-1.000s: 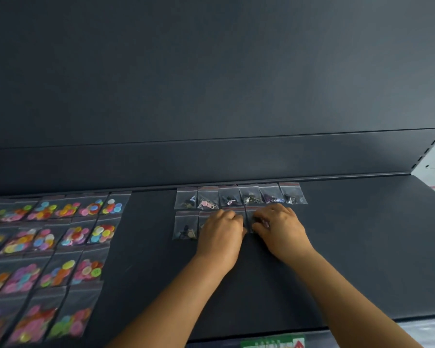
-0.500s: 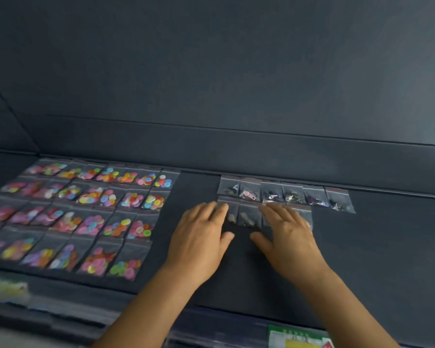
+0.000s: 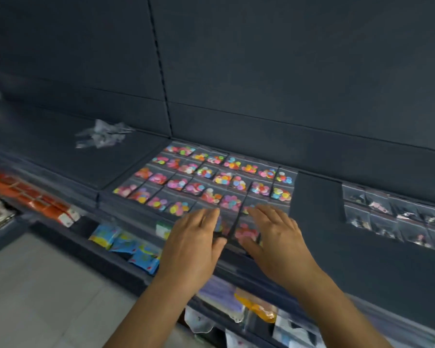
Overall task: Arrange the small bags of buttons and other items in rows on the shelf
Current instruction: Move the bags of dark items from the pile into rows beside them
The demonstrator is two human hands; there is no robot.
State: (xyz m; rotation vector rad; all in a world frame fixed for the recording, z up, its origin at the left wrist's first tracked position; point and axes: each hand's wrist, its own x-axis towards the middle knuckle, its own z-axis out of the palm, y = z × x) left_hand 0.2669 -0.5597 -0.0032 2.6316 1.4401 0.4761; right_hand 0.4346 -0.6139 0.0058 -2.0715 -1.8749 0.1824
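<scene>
Head view showed the left hand [image 3: 195,243] and right hand [image 3: 274,237], fingers spread and grasping nothing, over button bags [image 3: 206,183]; darker bags [image 3: 392,217] lay at three o'clock.

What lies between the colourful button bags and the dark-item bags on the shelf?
Only a bare strip of dark shelf separates the button bags from the dark-item bags, in the head view.

Shop: dark display shelf [image 3: 319,222], pkgd goods [image 3: 126,243] on lower tier.
</scene>
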